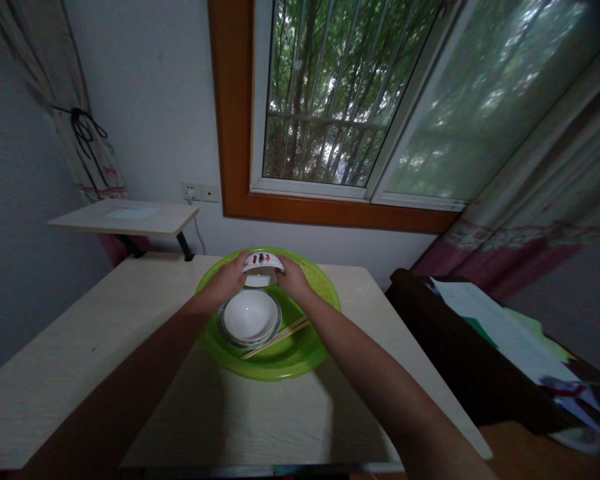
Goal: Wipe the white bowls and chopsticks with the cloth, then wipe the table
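Two bare hands meet near the center of the frame, above the far half of a round, bright green basin (285,373) on a pale wooden table (170,413). Between them is a small white patterned bowl (263,260), tilted, with red and dark marks along its upper side. The left hand (230,275) grips its left side; the right hand (291,275) grips its right side. Whether the patterned bowl touches the basin cannot be told.

Just below it in the frame, toward the basin's left, a plain white bowl (250,315) sits open side up on a stack of dishes (277,328). Beside the stack, light-colored chopsticks (276,340) slant up to the right, toward the right forearm.

Handling it well, as a judgement, calls for even, moderate pressure from both sides, since glazed ware may slip and chip. The hands do best to move together, turning the bowl slowly and keeping its rim away from the stack. The right forearm needs to stay raised so that it does not brush the chopsticks.
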The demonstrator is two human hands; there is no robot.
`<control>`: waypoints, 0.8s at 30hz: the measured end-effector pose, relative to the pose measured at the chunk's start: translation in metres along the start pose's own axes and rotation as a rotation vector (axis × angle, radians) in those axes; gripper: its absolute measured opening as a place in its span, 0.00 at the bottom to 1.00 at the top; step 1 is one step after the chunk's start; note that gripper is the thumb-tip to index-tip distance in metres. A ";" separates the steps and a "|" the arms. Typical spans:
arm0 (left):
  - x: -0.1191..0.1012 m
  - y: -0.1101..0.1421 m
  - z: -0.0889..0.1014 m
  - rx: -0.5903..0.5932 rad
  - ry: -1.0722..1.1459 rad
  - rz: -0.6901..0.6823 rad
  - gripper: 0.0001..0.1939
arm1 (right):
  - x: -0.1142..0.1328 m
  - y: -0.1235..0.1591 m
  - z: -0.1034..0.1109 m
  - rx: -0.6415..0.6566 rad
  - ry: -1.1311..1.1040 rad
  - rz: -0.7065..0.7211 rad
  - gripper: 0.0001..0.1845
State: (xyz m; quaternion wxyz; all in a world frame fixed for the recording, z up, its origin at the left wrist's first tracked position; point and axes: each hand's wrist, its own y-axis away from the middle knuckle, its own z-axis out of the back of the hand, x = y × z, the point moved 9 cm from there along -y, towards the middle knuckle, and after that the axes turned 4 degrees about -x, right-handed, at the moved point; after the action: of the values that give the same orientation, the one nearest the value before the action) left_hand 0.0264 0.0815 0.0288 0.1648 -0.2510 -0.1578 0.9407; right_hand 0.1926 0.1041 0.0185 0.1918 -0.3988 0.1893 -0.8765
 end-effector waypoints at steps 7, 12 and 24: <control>-0.001 0.003 -0.004 0.045 -0.165 0.029 0.34 | 0.029 0.009 -0.001 0.039 0.205 0.157 0.35; -0.004 0.004 -0.001 0.007 -0.138 -0.010 0.34 | 0.044 0.012 0.001 0.044 0.223 0.197 0.38; 0.002 0.005 0.015 -0.142 0.017 -0.073 0.37 | 0.023 0.005 0.004 -0.078 0.038 0.151 0.37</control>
State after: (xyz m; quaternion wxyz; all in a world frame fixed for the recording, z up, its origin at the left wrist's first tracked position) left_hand 0.0156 0.0746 0.0387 0.1823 -0.2643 -0.2319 0.9182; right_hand 0.1829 0.0884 0.0330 0.2379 -0.3739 0.2565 -0.8590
